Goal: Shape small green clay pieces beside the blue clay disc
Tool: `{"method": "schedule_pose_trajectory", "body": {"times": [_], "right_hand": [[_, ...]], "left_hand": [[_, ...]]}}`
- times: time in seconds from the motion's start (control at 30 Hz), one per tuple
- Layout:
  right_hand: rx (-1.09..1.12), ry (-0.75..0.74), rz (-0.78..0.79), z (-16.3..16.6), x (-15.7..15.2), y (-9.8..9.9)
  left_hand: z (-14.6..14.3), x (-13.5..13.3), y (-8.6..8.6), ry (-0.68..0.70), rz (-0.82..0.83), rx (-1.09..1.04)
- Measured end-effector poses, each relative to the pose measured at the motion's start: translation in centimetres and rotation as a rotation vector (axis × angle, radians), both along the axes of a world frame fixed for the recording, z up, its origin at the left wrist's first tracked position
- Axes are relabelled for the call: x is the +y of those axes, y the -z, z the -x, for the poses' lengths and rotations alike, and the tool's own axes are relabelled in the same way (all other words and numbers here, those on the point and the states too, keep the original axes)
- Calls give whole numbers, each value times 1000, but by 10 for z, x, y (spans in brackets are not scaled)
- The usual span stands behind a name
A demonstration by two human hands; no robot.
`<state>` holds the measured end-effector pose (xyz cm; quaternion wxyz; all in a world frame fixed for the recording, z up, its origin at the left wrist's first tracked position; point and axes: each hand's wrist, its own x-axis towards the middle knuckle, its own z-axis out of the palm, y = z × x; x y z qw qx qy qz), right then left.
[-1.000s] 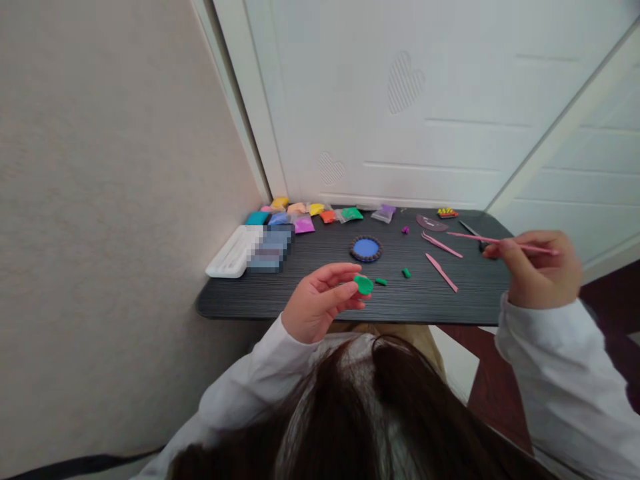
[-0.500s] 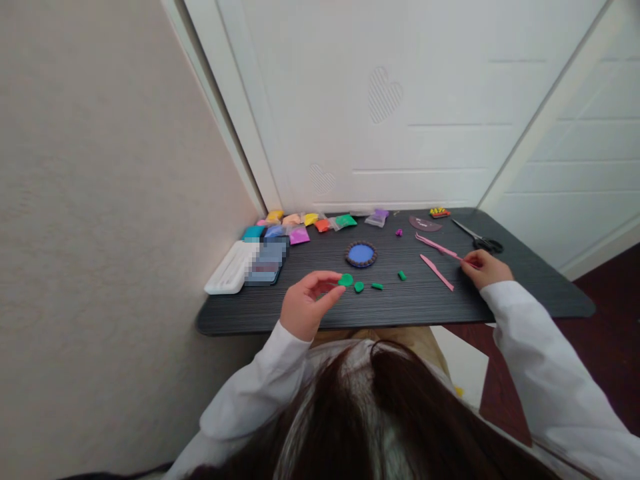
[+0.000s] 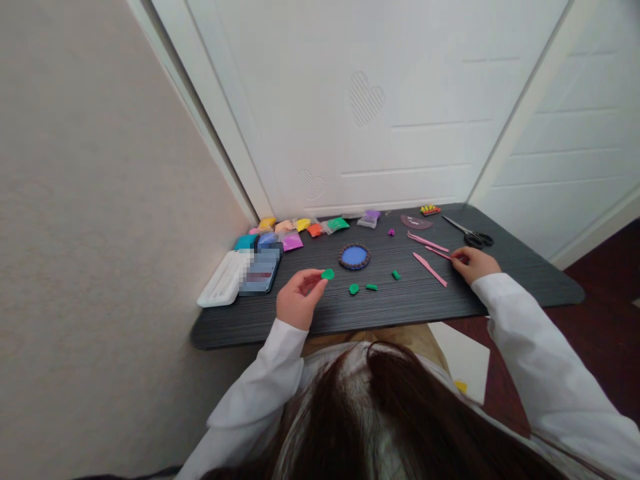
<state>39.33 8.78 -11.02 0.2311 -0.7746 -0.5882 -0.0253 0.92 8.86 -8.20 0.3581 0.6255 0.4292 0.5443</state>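
Observation:
My left hand [image 3: 297,299] pinches a flat green clay disc [image 3: 327,274] just above the dark table [image 3: 525,280]. To its right three small green clay bits [image 3: 354,289] lie on the tabletop. A blue clay disc with a dark beaded rim [image 3: 355,256] sits behind them. My right hand [image 3: 473,263] rests on the table at the right, its fingertips on the end of a thin pink clay tool [image 3: 440,253]. Two more pink tools [image 3: 429,269] lie beside it.
Several small bags of coloured clay [image 3: 300,230] line the back left edge. A white tray [image 3: 220,280] and a blurred flat item lie at the left. Scissors [image 3: 470,235], a mauve clay half-disc [image 3: 415,222] and a small yellow-red piece [image 3: 430,210] sit at the back right, against a white door.
My right hand came down from the air with the pink tool and now rests on the table with the tool lying flat. My left hand still holds the green disc, shifted slightly left.

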Motion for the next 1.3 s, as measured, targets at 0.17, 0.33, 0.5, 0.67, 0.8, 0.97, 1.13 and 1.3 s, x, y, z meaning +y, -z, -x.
{"method": "schedule_pose_trajectory", "body": {"times": [0.17, 0.33, 0.5, 0.67, 0.8, 0.97, 1.13, 1.3], "right_hand": [[9, 3, -2, 0, -1, 0], [26, 20, 1, -1, -1, 0], [35, 20, -4, 0, -1, -1], [30, 12, 4, -1, -1, -1], [-40, 7, -92, 5, -5, -5], [-116, -101, -305, 52, -23, -25], [-87, -472, -250, 132, -34, -38], [-91, -531, -196, 192, -22, -29]], "left_hand": [[-3, 32, 4, 9, 120, -17], [-6, 48, 7, -16, 190, 109], [-3, 52, 18, -29, 154, 202], [4, 55, 23, -214, -78, 608], [8, 55, 23, -253, -130, 803], [11, 54, 24, -238, -111, 819], [12, 53, 27, -243, -103, 777], [10, 49, 24, -231, -139, 741]]}}
